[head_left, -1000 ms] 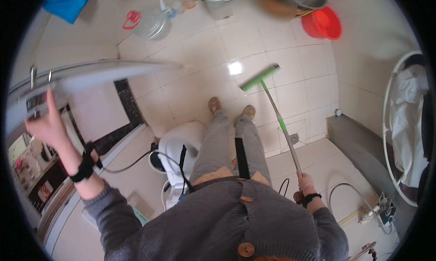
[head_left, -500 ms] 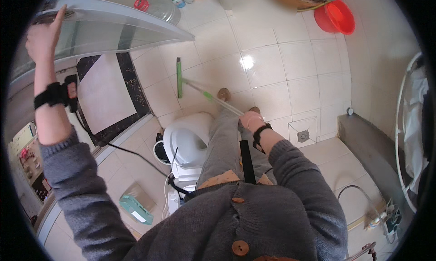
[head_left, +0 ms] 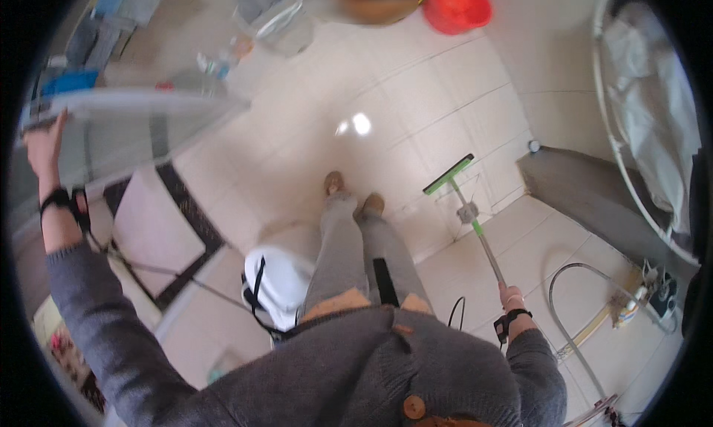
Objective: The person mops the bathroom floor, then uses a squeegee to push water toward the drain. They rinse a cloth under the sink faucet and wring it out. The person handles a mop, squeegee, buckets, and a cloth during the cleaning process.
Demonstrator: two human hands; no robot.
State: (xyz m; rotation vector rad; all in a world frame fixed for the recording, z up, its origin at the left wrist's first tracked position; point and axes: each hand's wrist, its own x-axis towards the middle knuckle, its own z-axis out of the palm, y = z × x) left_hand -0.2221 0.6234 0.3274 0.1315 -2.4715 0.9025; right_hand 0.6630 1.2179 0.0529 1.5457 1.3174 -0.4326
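The squeegee (head_left: 477, 229) is right of the toilet (head_left: 286, 275), the door (head_left: 122, 136) left of it.

The floor (head_left: 416, 108) allows passage between door panel (head_left: 119, 134) and squeegee (head_left: 477, 227); the toilet (head_left: 288, 277) and, by the far edge, the red basin (head_left: 459, 8) obstruct.

A: In your right hand (head_left: 512, 297), the squeegee (head_left: 491, 256) has a pole like smooth metal; its green head (head_left: 447, 176) looks like matt plastic.

B: At your left hand (head_left: 46, 148), the door (head_left: 141, 100) has a smooth whitish frame and a see-through panel (head_left: 119, 141); you can't tell glass from plastic there.

A: Between your hands, the floor tiles (head_left: 416, 122) are smooth and glossy, and the toilet (head_left: 278, 278) is shiny white, like ceramic.

B: Your sweater (head_left: 319, 375) is matt grey knit, its brown button (head_left: 414, 407) wood-like; your trousers (head_left: 342, 241) are matt cloth.

A: Well ahead of your right hand, the red basin (head_left: 457, 7) looks like smooth plastic.
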